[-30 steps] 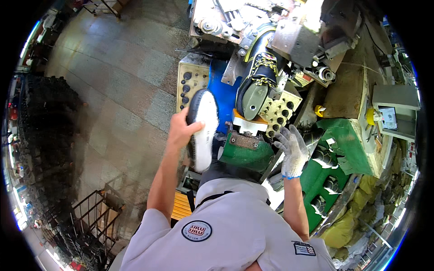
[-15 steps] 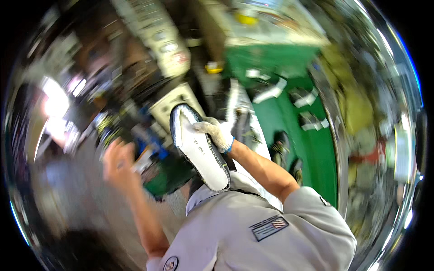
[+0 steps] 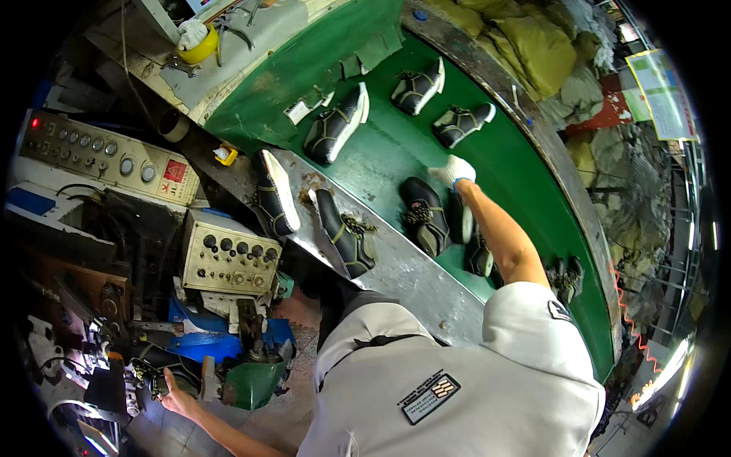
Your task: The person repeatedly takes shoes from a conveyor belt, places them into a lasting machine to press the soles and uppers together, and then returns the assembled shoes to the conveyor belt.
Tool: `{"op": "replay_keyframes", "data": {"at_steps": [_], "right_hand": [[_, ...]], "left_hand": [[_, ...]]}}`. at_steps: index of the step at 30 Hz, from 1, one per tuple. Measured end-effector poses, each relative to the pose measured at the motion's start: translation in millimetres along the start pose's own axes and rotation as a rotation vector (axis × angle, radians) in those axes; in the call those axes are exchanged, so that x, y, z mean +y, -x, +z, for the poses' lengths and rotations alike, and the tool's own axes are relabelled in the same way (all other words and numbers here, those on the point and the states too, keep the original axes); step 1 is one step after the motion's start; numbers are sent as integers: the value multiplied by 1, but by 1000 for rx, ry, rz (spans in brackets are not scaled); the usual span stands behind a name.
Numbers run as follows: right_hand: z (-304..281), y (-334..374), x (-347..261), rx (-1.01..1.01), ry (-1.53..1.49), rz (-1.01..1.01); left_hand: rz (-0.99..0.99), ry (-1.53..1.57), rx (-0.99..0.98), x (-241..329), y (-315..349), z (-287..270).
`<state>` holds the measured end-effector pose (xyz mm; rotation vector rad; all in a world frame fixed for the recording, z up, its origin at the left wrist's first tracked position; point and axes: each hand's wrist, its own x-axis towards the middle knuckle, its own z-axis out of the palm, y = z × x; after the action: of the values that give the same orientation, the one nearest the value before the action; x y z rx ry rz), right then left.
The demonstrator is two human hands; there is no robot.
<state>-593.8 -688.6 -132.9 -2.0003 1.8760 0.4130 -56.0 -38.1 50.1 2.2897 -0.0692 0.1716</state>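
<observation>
At the far left, my bare left hand (image 3: 175, 396) is closed at the edge of a dark shoe upper (image 3: 152, 372) with black-and-yellow laces, beside a machine. My gloved right hand (image 3: 455, 172) is over the green table, fingers stretched leftward. Just below it, a dark shoe (image 3: 461, 219) with a pale underside lies partly covered by my wrist. A laced dark shoe (image 3: 428, 217) is next to that one, and another (image 3: 480, 255) lies by my forearm. My right hand's fingertips reach past the covered shoe and appear to hold nothing.
More shoes lie on the green table (image 3: 388, 167), and two, including a laced shoe (image 3: 346, 236), lie along its metal edge. A control box (image 3: 232, 255) and a long panel (image 3: 106, 156) stand left. Pliers (image 3: 234, 32) and a yellow bowl (image 3: 199, 47) are on the far bench.
My view has turned right. My right hand, which held a shoe by its white underside, is now over the table without it. My left hand has come to the laced shoe upper by the machine.
</observation>
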Motion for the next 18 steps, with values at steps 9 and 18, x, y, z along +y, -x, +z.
{"op": "replay_keyframes", "data": {"at_steps": [9,18], "right_hand": [[130,-118,-240,-20,-923,128],[100,-58,-237,-554,-1819,-57]], "left_hand": [[-108,-80,-183,-59,42,-36],[-313,-4,-162,-113,84,-87]]}}
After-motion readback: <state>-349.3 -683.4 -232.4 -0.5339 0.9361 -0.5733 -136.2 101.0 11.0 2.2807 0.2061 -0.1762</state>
